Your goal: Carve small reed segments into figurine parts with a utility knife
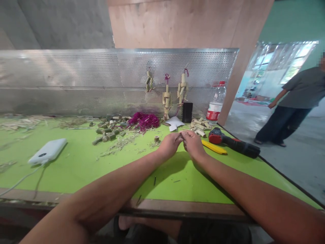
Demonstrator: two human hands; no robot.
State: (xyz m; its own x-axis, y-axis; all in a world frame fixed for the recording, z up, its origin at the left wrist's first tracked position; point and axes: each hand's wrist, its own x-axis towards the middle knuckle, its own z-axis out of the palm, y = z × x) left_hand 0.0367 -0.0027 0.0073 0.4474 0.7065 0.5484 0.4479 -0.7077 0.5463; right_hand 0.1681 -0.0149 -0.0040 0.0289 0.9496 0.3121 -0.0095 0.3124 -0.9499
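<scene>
My left hand and my right hand meet fingertip to fingertip above the green table top. Both are pinched closed around something too small to make out. Just left of my left hand stands a short bamboo piece. Beyond the hands lies a white paper piece. Cut bamboo tubes and a yellow cutter knife are to the right of my right hand. A heap of purple string sits behind and to the left.
A black and red power tool lies at the right edge. Behind stand a bottle and a black box; jointed bamboo figures hang on the perforated metal panel. A white power bank is left. A person stands far right.
</scene>
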